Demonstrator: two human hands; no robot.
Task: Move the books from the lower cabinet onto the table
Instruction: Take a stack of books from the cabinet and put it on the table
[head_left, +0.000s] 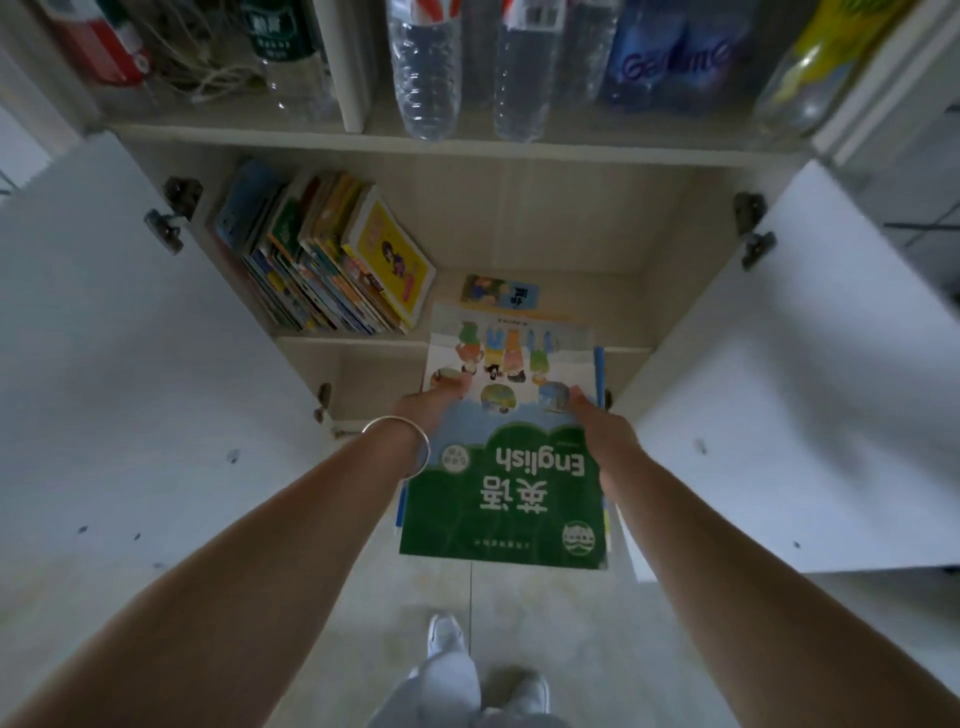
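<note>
Standing open, the lower cabinet (519, 228) holds a leaning row of books (317, 260) at its left side and a small book (498, 291) lying flat near the middle. Out past its front edge, a green English textbook (506, 462), atop a thin stack, is gripped at both side edges by the left hand (431, 405) and right hand (597, 421).

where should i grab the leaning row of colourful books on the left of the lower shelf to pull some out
Probably best from the right, open end of the leaning row of colourful books. The yellow-covered book lies outermost, tilted left against the others with its face exposed. Take it by its near bottom edge at the shelf front, fingers over the cover, and draw it towards you.
</note>
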